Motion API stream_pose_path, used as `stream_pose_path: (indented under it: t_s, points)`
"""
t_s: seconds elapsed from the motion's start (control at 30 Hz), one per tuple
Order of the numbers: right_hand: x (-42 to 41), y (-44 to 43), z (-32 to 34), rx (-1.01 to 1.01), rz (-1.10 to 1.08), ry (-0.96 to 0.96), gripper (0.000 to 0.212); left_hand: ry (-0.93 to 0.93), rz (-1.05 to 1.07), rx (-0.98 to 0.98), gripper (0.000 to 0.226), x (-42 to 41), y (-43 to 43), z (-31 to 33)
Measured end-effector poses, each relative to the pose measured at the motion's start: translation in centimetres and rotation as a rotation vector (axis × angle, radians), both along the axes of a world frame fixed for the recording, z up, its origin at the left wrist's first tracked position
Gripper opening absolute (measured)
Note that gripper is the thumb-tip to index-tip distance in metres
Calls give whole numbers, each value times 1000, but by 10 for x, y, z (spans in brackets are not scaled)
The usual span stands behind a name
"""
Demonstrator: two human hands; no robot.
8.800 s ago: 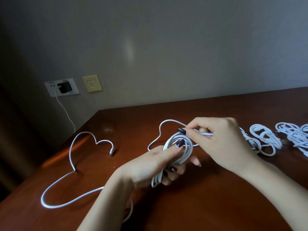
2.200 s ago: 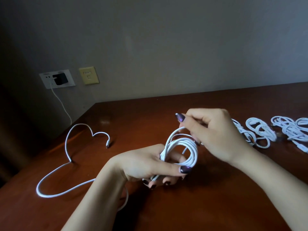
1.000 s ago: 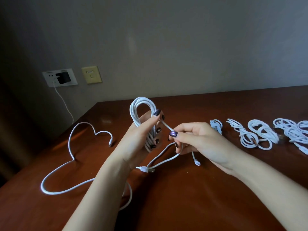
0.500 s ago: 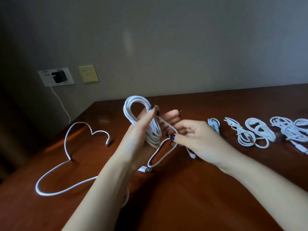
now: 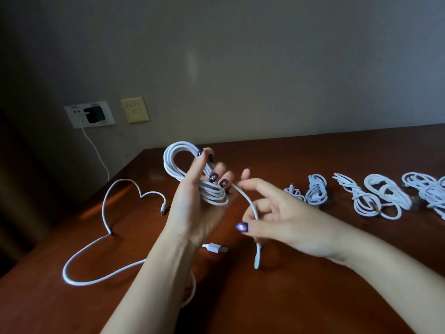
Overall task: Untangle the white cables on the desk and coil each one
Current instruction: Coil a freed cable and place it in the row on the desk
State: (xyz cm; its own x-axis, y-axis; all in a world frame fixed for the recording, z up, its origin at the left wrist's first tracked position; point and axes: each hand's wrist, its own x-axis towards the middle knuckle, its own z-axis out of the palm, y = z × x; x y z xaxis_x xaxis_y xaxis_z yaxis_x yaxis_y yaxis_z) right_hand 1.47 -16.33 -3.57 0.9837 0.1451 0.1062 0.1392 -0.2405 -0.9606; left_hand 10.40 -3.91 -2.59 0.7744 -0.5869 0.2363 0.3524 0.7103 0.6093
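Now: L hand (image 5: 192,203) curled round coil (image 5: 173,153), held upright over desk (image 5: 313,153).
R hand (image 5: 291,225), just right of L, pinches coil's tail (image 5: 250,203), plug hanging below thumb. USB end (image 5: 216,249) under L wrist. Loose cable (image 5: 125,270) left of L arm. Other coils (image 5: 315,194) beyond R hand.

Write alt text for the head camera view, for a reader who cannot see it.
A left hand grips a coiled white cable above a wooden desk while the right hand pinches its loose tail, plug dangling. More coiled cables lie in a row to the right; an uncoiled cable sprawls at left.
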Motion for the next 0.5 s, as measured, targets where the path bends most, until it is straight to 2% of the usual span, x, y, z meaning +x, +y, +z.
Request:
stream_pose_path:
  t_s: [0.1,0.2,0.33,0.43,0.5]
  points:
    - [-3,5,-4,-127,85,48,75,33,92,-7,15,8,1,-2]
    - [-3,9,-6,-336,-10,-16,78,-27,230,119,19,14,1,-6]
    - [-4,4,-9,-715,-213,-235,48,-116,426,347,24,19,4,-9]
    - [-6,4,-5,-775,-319,-411,22,-111,483,468,24,23,7,-12]
    - [-6,4,-3,-811,-357,-558,18,-110,447,512,21,23,8,-12]
